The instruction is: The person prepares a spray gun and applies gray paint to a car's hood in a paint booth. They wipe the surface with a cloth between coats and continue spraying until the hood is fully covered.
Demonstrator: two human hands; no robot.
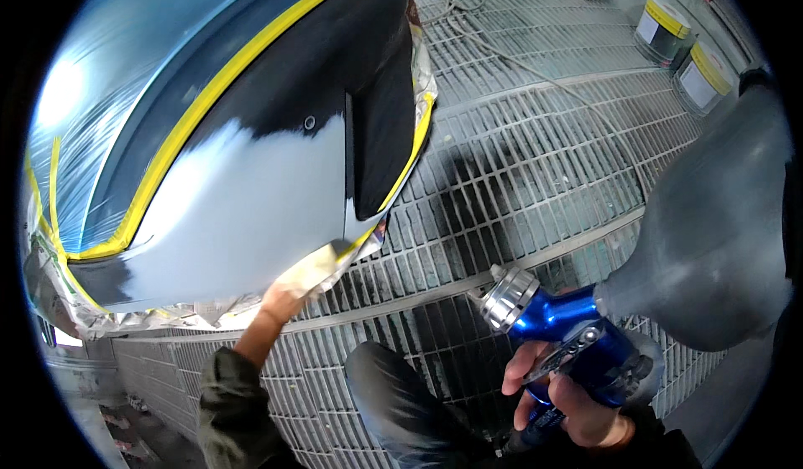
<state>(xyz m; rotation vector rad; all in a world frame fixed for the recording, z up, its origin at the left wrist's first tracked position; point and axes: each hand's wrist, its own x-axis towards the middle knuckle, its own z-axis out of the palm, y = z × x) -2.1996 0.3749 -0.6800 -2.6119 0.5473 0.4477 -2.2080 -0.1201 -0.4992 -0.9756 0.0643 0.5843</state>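
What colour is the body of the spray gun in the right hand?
The spray gun body is shiny metallic blue, seen in the head view.

"What's hidden?"
"Some fingers of the right hand, behind the blue spray gun."
"Cut off?"
"The film-covered bodywork, at upper left."
"Blurred?"
"The pale pad at the left hand; its kind is unclear."

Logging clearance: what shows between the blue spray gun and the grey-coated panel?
In the head view, metal grating, then crinkled masking and yellow tape edging the panel.
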